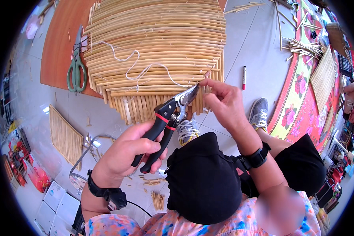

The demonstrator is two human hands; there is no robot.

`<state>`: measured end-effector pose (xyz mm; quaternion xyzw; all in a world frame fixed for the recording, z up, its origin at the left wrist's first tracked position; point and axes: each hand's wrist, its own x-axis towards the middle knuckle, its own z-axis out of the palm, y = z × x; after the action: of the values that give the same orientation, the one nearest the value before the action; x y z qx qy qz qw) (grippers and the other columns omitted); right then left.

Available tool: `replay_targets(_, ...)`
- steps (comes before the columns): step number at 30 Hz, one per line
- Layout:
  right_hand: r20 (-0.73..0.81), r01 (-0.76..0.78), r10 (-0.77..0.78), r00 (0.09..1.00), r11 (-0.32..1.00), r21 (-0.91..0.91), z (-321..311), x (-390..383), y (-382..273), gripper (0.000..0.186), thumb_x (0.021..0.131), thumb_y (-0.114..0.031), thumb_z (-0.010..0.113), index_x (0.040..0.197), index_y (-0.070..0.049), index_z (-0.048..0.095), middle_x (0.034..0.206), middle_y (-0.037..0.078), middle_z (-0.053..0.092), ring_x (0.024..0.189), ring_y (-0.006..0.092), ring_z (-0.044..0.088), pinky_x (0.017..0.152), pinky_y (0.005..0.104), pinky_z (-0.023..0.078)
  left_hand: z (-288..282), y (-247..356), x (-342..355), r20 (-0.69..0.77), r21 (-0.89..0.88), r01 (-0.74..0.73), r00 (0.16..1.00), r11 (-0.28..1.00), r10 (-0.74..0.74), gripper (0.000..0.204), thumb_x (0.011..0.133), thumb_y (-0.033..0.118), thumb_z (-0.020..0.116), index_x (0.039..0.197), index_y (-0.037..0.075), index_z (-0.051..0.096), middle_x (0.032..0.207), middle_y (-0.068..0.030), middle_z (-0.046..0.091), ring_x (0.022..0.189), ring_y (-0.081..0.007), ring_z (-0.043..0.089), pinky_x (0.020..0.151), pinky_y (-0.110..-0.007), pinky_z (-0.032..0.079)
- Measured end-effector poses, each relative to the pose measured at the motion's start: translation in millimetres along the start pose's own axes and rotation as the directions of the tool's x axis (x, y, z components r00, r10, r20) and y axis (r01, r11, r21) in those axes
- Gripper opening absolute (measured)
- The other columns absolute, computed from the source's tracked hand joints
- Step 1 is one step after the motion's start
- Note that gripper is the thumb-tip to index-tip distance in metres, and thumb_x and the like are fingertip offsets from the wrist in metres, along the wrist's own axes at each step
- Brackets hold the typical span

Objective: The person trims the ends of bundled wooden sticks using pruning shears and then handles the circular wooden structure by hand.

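My left hand point(133, 153) grips black pruning shears with red bands point(169, 108), their blades angled up and right over the lower edge of a panel of layered bamboo-like sticks point(153, 43). My right hand point(224, 100) is closed near the blade tips, thumb and forefinger close together; I cannot make out what is between them. A loose white string point(131, 55) winds across the sticks. Green-handled scissors point(76, 70) lie on the orange-brown board point(55, 51) left of the panel.
A red-capped marker point(244, 78) lies right of the panel. A floral mat point(287, 110) holds stick bundles and a woven piece point(322, 78) at the right. Another stick panel point(67, 137) rests at the left. My shoes point(259, 112), stick offcuts and a red bag point(37, 175) are below on the tiles.
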<state>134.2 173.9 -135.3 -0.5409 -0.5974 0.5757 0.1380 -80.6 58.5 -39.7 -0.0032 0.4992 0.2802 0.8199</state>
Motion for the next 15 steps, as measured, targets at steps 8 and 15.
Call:
replay_targets(8,-0.189,-0.077,0.133,0.973,0.959,0.274,1,-1,1,0.017,0.084,-0.011,0.063,0.092,0.003,0.068,0.055,-0.003,0.053,0.052,0.0025,0.044,0.048,0.0219,0.038,-7,-19,6,0.114,0.24,-0.144,0.986,0.96,0.119,0.043,0.076,0.013,0.059,0.116,0.0,0.047,0.092,-0.0074,0.057,0.075,-0.0151,0.061,0.066,-0.029,0.048)
replay_targets(15,-0.198,0.064,-0.056,0.979,0.997,0.034,5,4,6,0.017,0.084,-0.011,0.064,0.096,0.001,0.069,0.052,0.0,0.052,0.049,0.004,0.046,0.047,0.0239,0.039,-1,-16,-1,0.039,0.146,-0.094,0.995,0.985,0.089,0.061,0.073,0.017,0.06,0.129,0.0,0.043,0.095,-0.0097,0.057,0.076,-0.0176,0.061,0.067,-0.028,0.047)
